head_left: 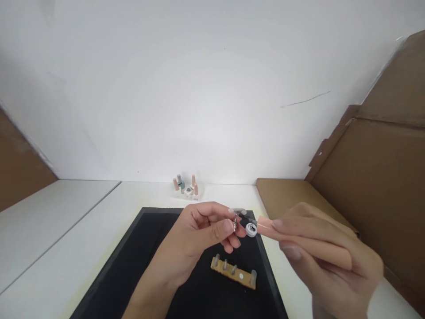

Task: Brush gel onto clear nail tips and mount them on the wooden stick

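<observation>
My left hand [199,232] pinches a small metal stem [235,225] between thumb and fingers, over the black mat. A pale, translucent false nail tip [238,211] sits at the top of this stem. In my right hand [335,261] is a nail polish brush with a long peach cap [315,249]. Its dark, thin brush end points left and meets or nearly meets the nail tip; contact is hard to tell. Just behind the fingers lies a small round white pot [251,229]. Below it, a wooden strip [229,271] carries several upright translucent nail tips.
Under the hands spreads a black mat [133,266] on a white table [59,235]. At the back, a clear holder [187,195] contains several polish bottles with peach and grey-green caps. Brown cardboard panels [388,177] stand along the right side, and a white wall [199,88] rises behind.
</observation>
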`<state>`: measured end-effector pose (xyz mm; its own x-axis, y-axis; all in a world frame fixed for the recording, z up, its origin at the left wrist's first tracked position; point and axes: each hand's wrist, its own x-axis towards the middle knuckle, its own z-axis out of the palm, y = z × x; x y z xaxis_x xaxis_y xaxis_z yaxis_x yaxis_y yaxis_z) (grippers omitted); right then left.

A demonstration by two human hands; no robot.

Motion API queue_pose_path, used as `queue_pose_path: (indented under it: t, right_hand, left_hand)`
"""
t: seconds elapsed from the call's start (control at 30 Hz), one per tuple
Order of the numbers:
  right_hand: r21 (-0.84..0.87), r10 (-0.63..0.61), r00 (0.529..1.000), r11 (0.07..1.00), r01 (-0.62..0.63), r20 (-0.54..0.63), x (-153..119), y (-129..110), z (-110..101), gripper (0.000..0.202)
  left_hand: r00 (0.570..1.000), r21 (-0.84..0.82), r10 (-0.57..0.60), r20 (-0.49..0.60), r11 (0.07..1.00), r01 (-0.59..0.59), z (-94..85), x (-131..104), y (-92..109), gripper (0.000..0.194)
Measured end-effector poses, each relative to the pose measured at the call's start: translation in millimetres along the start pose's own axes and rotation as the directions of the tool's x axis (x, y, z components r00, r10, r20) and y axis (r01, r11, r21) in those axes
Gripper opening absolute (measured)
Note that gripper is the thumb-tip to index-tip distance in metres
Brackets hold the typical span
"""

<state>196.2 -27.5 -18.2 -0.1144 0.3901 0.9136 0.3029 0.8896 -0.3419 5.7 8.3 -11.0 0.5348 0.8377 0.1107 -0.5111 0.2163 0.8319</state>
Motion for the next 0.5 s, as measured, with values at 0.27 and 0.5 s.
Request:
queue_pose_path:
  t: [0.27, 0.5]
  right_hand:
    - [0.06, 0.025, 0.997, 0.998, -0.02, -0.071, -0.3, 1.3, 5.1, 0.028]
    - [0.054, 0.018, 1.0, 0.998, -0.017, -0.013, 0.8, -0.7, 2.9, 0.029]
  left_hand:
    - [1.0, 0.013, -0.013, 0.015, 1.0, 0.013, -4.4, 0.5, 1.7, 0.009]
    - [1.0, 0.026, -0.017, 0.021, 1.0, 0.016, 0.7, -0.4, -1.2, 0.013]
